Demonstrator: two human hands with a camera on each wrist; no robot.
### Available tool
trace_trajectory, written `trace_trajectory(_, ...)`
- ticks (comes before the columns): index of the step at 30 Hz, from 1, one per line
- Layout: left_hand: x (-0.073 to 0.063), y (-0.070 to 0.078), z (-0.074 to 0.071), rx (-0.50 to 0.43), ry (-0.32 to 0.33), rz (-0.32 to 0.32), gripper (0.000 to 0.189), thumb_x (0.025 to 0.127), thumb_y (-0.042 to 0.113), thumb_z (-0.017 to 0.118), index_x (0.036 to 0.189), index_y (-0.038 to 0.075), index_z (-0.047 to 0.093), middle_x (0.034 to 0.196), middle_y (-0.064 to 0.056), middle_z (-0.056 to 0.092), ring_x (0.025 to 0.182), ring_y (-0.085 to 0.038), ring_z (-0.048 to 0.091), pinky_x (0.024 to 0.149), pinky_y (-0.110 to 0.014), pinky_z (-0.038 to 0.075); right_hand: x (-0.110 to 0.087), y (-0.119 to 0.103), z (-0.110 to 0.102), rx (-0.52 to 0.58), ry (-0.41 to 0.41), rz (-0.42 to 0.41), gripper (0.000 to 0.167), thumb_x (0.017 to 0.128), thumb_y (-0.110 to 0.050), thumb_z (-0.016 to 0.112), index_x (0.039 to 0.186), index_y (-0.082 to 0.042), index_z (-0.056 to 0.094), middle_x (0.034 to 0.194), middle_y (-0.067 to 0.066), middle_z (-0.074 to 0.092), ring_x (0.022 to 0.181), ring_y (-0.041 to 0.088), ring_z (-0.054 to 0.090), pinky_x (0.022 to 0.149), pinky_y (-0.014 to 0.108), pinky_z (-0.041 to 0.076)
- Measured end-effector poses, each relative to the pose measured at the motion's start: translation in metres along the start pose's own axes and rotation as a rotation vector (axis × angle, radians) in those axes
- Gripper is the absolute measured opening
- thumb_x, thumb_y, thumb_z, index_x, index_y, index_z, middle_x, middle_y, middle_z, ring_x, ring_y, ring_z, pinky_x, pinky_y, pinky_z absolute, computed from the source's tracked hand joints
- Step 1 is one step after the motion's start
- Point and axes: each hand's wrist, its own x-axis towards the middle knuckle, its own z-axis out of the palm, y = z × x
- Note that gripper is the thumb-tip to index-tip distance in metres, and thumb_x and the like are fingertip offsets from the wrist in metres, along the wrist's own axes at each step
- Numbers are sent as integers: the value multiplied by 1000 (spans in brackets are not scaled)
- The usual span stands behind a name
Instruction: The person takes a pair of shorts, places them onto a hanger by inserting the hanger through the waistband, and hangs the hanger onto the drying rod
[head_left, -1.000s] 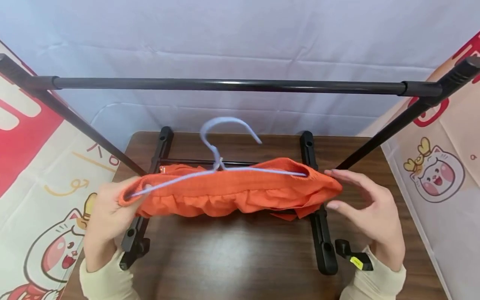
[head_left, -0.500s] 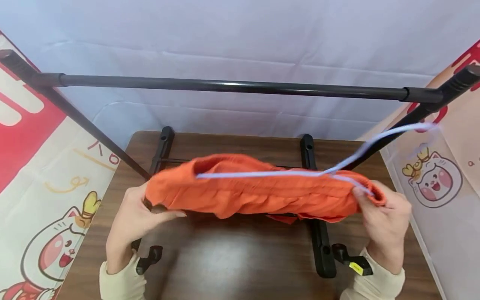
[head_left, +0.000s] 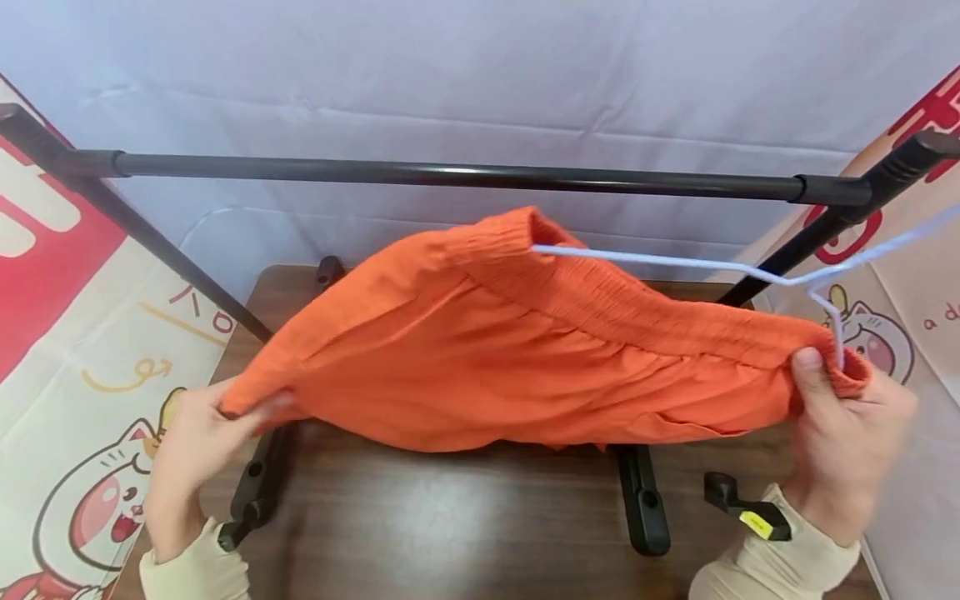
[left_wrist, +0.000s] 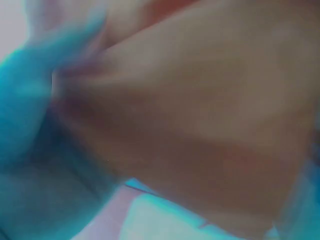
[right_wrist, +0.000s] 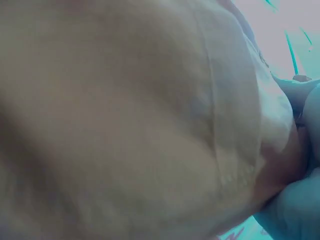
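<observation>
An orange garment with a gathered elastic waistband is stretched between both hands in the head view. At its lower left, my left hand pinches a bunched edge of the cloth. My right hand grips the waistband's right end, thumb in front and fingers behind. A pale lilac hanger has one arm end inside the waistband by the right hand. Its other arm enters a raised fold of the waistband near the middle. The hook reaches past the right edge. Both wrist views are mostly filled by blurred cloth.
A black clothes rack stands around the garment, its horizontal bar crossing behind and above. The rack's right foot rests on the brown wooden table. A pale cloth backdrop hangs behind, with printed cartoon panels at both sides.
The hanger has moved right with the right hand, which now grips the waistband. The left hand has moved from loosely touching the cloth to pinching it, pulling it out lower left; the waistband's middle has risen.
</observation>
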Motion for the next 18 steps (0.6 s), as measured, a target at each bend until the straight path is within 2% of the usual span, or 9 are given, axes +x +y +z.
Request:
trace_trajectory(1, 0, 10, -3, 5, -63, 26, 35, 77, 17, 94, 105, 31, 79, 84, 27, 70, 76, 12, 59, 70, -9, 44, -1, 1, 1, -60, -35, 0, 13, 86, 21, 69, 98, 19, 74, 76, 9, 76, 62, 12, 65, 62, 13, 54)
trace_trajectory(3, 1, 32, -9, -15, -185, 106, 75, 71, 21, 99, 138, 34, 67, 117, 24, 74, 107, 12, 63, 95, -6, 43, -4, 3, 4, -196, -159, -31, 16, 84, 23, 68, 89, 10, 77, 69, -1, 71, 57, 6, 57, 54, 12, 44)
trace_trajectory(5, 5, 52, -13, -87, -261, 219, 99, 67, 17, 100, 154, 26, 54, 139, 14, 68, 130, 8, 57, 109, -6, 35, -7, 7, 9, -358, -333, -113, 17, 83, 21, 68, 82, 5, 75, 67, -10, 66, 56, 0, 52, 53, 11, 37)
trace_trajectory(7, 10, 69, -15, -165, -349, 344, 105, 67, 12, 98, 158, 17, 47, 146, 2, 66, 138, 0, 56, 114, -10, 35, -9, 12, 16, -448, -528, -206, 14, 82, 19, 69, 81, 5, 74, 70, -13, 64, 58, -2, 50, 53, 11, 37)
trace_trajectory(9, 16, 81, -14, -192, -445, 432, 101, 70, 14, 96, 159, 14, 45, 147, -1, 65, 136, -4, 59, 114, -12, 39, -12, 18, 22, -439, -696, -259, 7, 84, 14, 72, 82, 8, 71, 71, -12, 63, 59, -2, 51, 52, 13, 37)
trace_trajectory(12, 20, 91, -8, -202, -588, 505, 79, 80, 17, 90, 151, 17, 54, 135, 6, 70, 118, -4, 68, 103, -15, 49, -18, 25, 29, -374, -817, -241, 7, 86, 11, 75, 92, 8, 75, 75, -6, 68, 59, 1, 54, 49, 18, 41)
trace_trajectory(14, 19, 93, -3, -217, -692, 480, 53, 88, 20, 85, 136, 25, 63, 118, 14, 73, 103, -1, 70, 91, -16, 54, -21, 27, 32, -370, -836, -225, 11, 85, 11, 76, 95, 7, 76, 77, -5, 69, 59, 1, 55, 50, 19, 42)
trace_trajectory(16, 15, 94, 3, -278, -782, 436, 30, 94, 19, 79, 118, 30, 66, 98, 17, 70, 86, 0, 68, 77, -18, 56, -24, 27, 33, -408, -836, -230, 17, 82, 15, 75, 96, 5, 76, 77, -7, 69, 60, 0, 55, 52, 18, 43)
trace_trajectory(18, 13, 93, 8, -334, -831, 420, 21, 97, 17, 76, 103, 32, 63, 84, 18, 63, 77, 1, 63, 69, -19, 54, -26, 27, 35, -414, -846, -228, 23, 78, 19, 74, 96, 4, 76, 77, -6, 69, 61, 1, 55, 53, 17, 44)
